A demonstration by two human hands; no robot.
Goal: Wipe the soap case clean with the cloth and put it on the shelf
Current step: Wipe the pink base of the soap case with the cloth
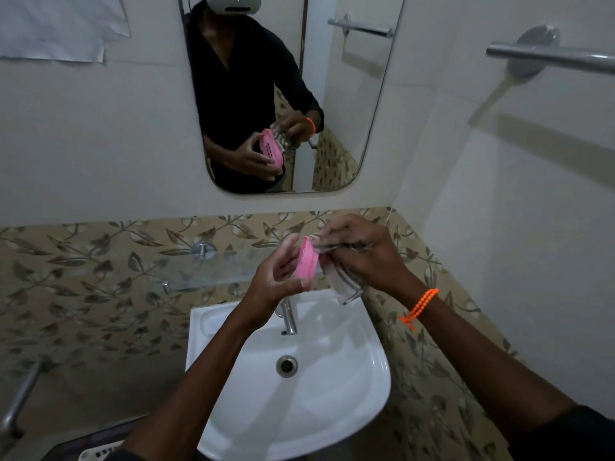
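Pink plastic sits pinched in the left hand [278, 282]: its grip is closed on the soap case [307, 262], thumb at the lower edge and fingers behind, holding the case on edge over the sink [366, 387] so one broad face is turned toward the other hand. The right hand [361, 254] has its grip bunched shut on the cloth [342, 284], pressing a fold against that exposed face while the loose end hangs below. Holding it above the basin probably lets any drips fall there. In the mirror [366, 104], the case's far side shows rows of drain holes. The glass shelf [206, 271] lies just behind the hands, so placing is not yet done. No brand, label or writing can be read anywhere.
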